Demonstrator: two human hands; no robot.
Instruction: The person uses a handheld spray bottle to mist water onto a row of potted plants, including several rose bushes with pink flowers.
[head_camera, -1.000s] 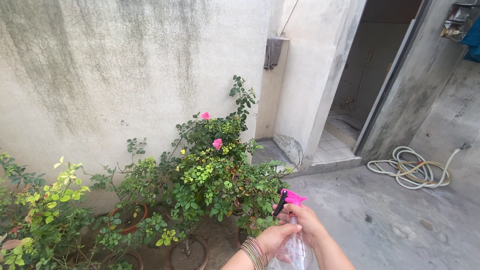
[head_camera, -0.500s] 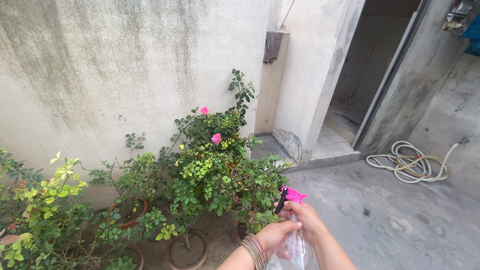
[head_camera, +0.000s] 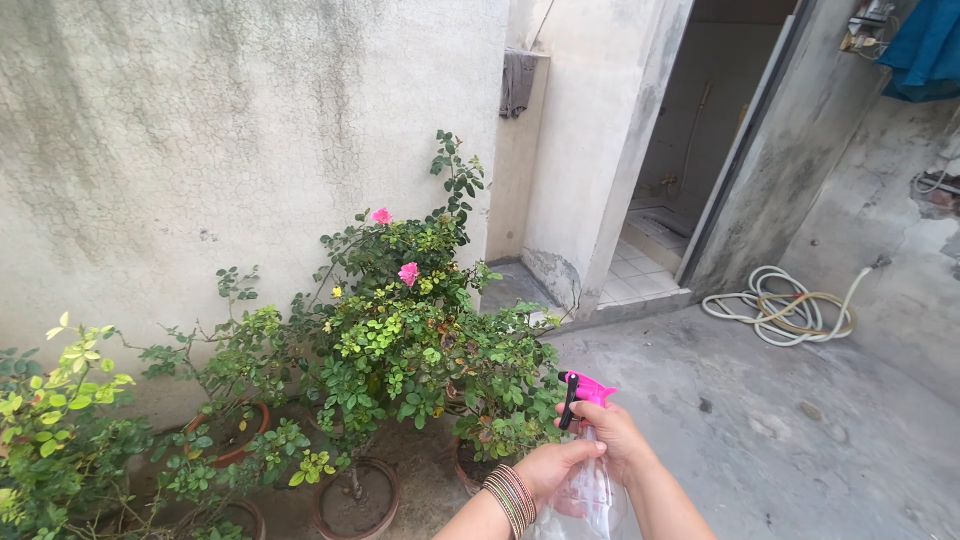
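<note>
A clear spray bottle (head_camera: 588, 495) with a pink trigger head (head_camera: 588, 389) is at the bottom centre. My right hand (head_camera: 617, 438) wraps its neck just under the pink head. My left hand (head_camera: 552, 467), with several bangles on the wrist, grips the bottle's side lower down. The nozzle points left at a rose bush (head_camera: 400, 320) with pink flowers, growing from a clay pot (head_camera: 355, 495).
More potted plants (head_camera: 60, 440) line the stained wall on the left. A coiled white hose (head_camera: 785, 310) lies on the concrete floor at right. An open doorway (head_camera: 690, 170) with a tiled step is behind. Blue cloth (head_camera: 925, 45) hangs top right.
The view has shifted slightly, so the plants sit a little lower and nearer. Both hands stay on the spray bottle in the same grip.
</note>
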